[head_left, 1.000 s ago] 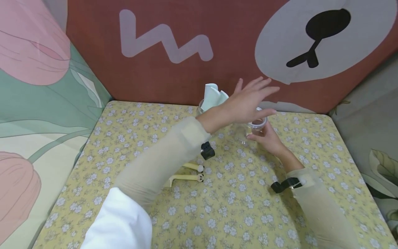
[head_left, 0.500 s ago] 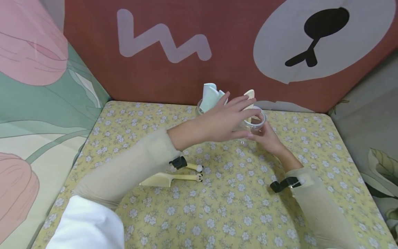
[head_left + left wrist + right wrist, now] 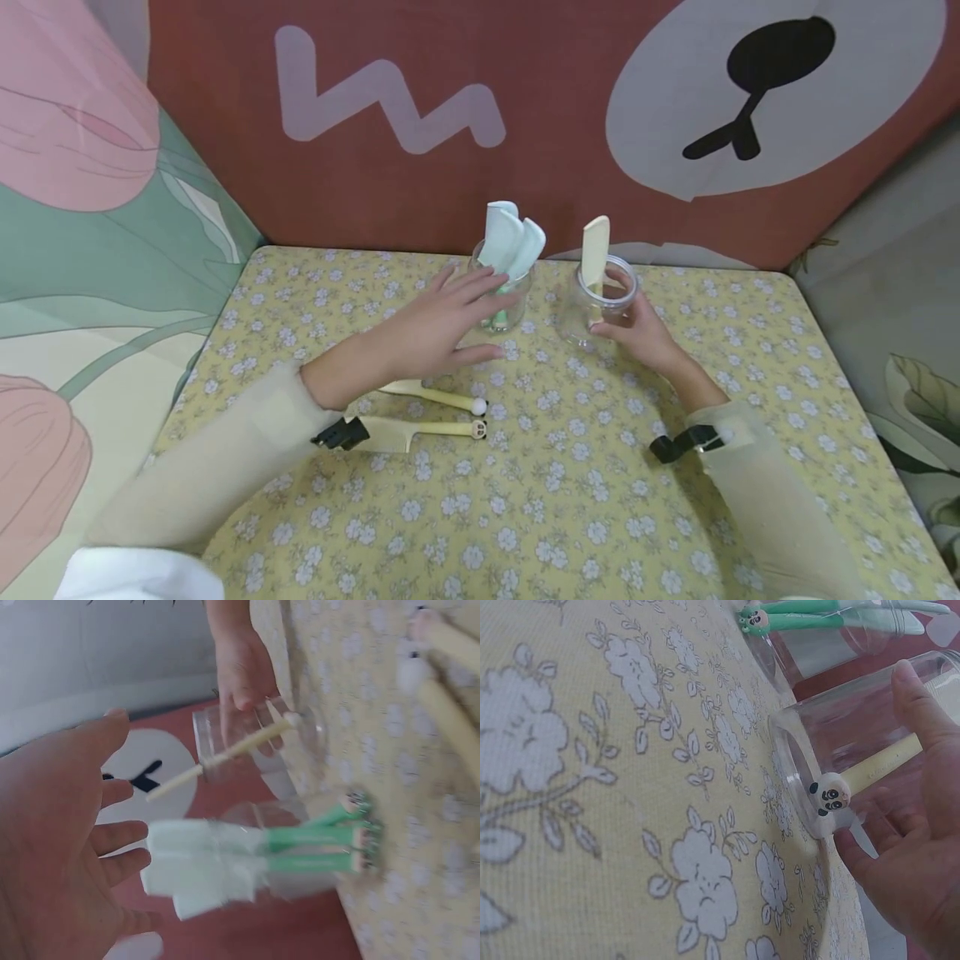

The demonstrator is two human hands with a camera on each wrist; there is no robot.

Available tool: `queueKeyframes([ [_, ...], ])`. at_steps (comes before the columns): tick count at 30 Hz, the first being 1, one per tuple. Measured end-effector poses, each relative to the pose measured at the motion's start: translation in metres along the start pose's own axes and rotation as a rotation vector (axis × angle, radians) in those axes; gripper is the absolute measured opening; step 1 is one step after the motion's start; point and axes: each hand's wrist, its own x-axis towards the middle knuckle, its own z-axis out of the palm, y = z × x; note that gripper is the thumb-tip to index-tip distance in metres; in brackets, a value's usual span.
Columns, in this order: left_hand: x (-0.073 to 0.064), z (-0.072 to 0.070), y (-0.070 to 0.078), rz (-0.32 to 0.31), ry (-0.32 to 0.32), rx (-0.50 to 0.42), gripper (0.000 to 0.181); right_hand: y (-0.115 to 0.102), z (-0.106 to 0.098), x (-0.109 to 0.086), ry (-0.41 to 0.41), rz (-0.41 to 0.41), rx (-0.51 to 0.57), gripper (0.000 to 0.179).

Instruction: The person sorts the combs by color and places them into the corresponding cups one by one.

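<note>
"So, what is the person's right hand (image 3: 648, 333) doing?"

"It grips a clear, round, wide-mouthed jar (image 3: 581, 323), thumb on one side and fingers curled about the other."

"And inside that jar?"

"One pale yellow comb (image 3: 596, 250) with a slim handle. The handle points down, its panda-faced end (image 3: 832, 795) near the jar's base, and the blade sticks up past the rim. From the left wrist it shows slanted across the jar."

"Where is the left hand (image 3: 427, 333), then?"

"Well apart from the right one, palm down with the fingers spread, holding nothing. From the head it overlaps a second clear, round jar (image 3: 519, 310); the nearest things are that jar and its contents. Whether a fingertip brushes them, nobody can tell."

"What does the second jar hold?"

"Three mint-coloured combs (image 3: 504, 237) with green handles (image 3: 311, 862), blades up, handle ends down at the base. It stands just beside the gripped jar, on the person's left, with a gap between."

"Anything lower down?"

"Two more pale yellow combs (image 3: 442, 428) lie side by side on the yellow, white-flowered cloth (image 3: 540, 533), panda ends pointing right. The left hand and wrist partly cover the farther one."
</note>
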Motion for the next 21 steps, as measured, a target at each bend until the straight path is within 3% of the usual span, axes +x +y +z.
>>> queueKeyframes([
  [4, -0.026, 0.012, -0.012, -0.033, 0.044, -0.060, 0.064, 0.000, 0.001, 0.001, 0.003, -0.004, 0.003, 0.091],
  [11, -0.069, 0.031, -0.034, -0.152, 0.086, -0.177, 0.060, 0.000, 0.002, 0.001, -0.015, 0.001, 0.004, 0.090],
  [16, -0.096, 0.051, -0.051, -0.211, 0.121, -0.200, 0.057, -0.002, 0.001, 0.000, -0.026, -0.004, -0.004, 0.090],
  [21, -0.119, 0.071, -0.069, -0.303, 0.107, -0.235, 0.055, -0.001, 0.000, -0.001, -0.020, 0.001, -0.006, 0.090],
])
